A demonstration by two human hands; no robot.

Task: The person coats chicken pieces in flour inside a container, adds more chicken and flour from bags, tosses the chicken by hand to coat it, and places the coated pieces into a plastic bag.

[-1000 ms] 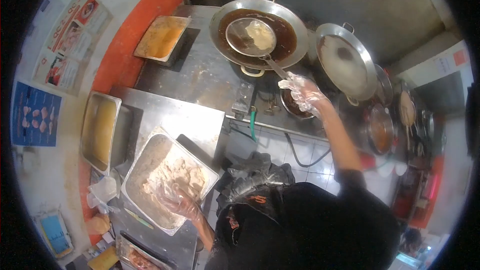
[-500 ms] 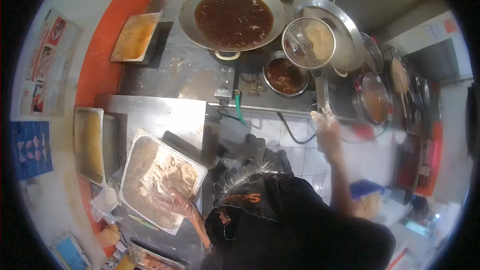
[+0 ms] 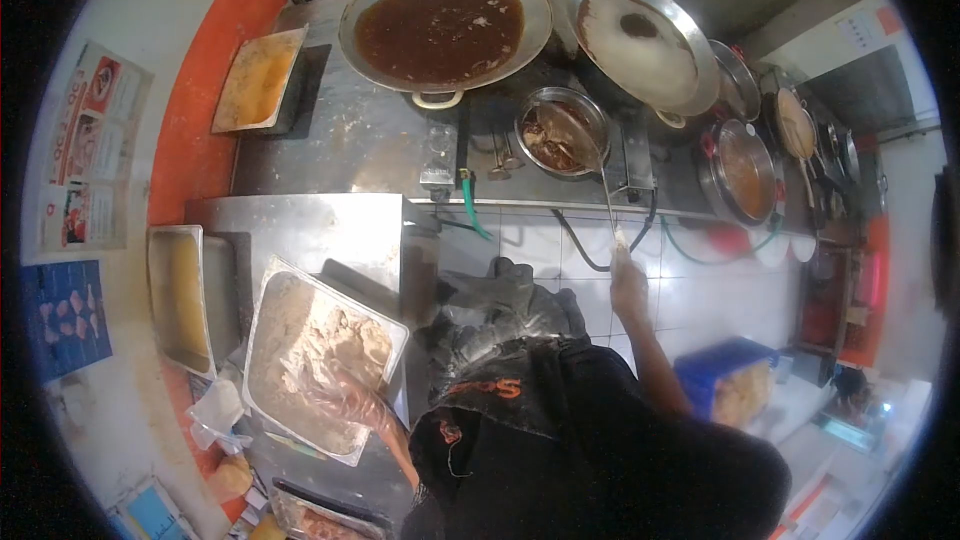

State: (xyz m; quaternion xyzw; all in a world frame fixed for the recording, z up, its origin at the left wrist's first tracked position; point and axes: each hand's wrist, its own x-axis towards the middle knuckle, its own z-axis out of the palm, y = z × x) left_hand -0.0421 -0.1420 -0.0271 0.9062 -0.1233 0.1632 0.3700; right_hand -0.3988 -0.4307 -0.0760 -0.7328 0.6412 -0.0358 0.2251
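My right hand (image 3: 627, 280) grips the handle of a wire-mesh strainer (image 3: 572, 132), whose basket is tilted over the small metal pot (image 3: 548, 168) of dark liquid. Some pale clumps show in that pot. In a clear plastic glove, my left hand (image 3: 345, 398) rests in the metal tray (image 3: 262, 418) of flour, its fingers spread against a clumpy pale heap (image 3: 345, 340). Flour hides part of the fingers. A wok (image 3: 345, 25) of dark oil stands beyond the pot. Pale foam (image 3: 625, 35) covers most of the second wok (image 3: 700, 90), leaving one dark patch.
Metal containers of yellow liquid (image 3: 188, 290) and orange-yellow liquid (image 3: 262, 80) stand along the left wall. A green hose (image 3: 472, 205) hangs off the stove counter's edge. On the right are a pot of brown liquid (image 3: 747, 180) and a blue crate (image 3: 700, 380).
The strainer has moved left and down from the foamy wok to the small pot, and the pale mass in it no longer shows there. My left hand has stayed in the flour.
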